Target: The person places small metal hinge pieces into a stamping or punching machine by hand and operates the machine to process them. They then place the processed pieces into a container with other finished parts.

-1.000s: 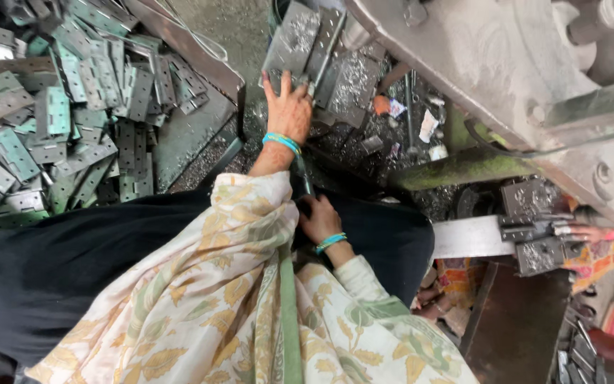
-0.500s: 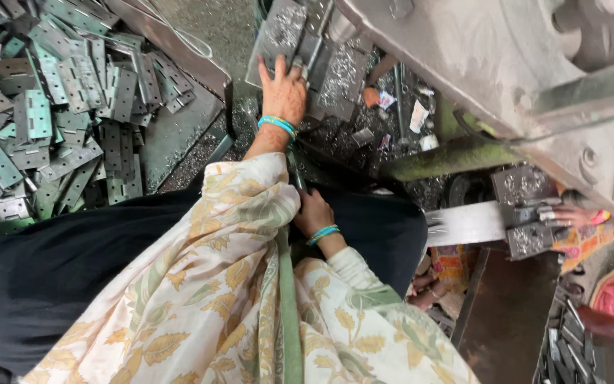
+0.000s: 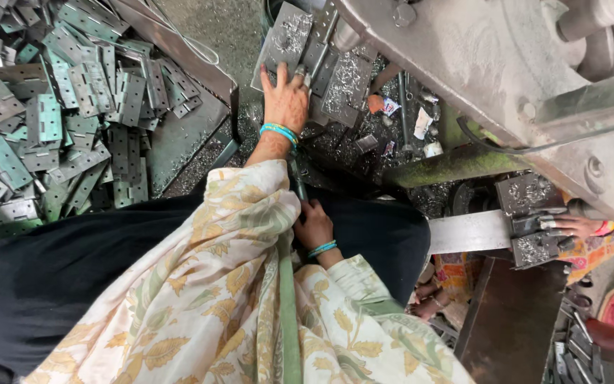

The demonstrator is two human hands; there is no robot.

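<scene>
The left hand (image 3: 287,99) lies flat with fingers spread on a grey metal plate (image 3: 287,39), which sticks out past the fingertips. The right hand (image 3: 313,226) is curled tight around a thin dark lever (image 3: 297,178), close to the body.

— What is the person wearing?
— Cream sleeves with a yellow leaf print, a green band between them toward six o'clock, dark cloth over the lap.
— Wrists?
— Teal bangles on both the left hand (image 3: 287,101) and the right hand (image 3: 313,226).
</scene>
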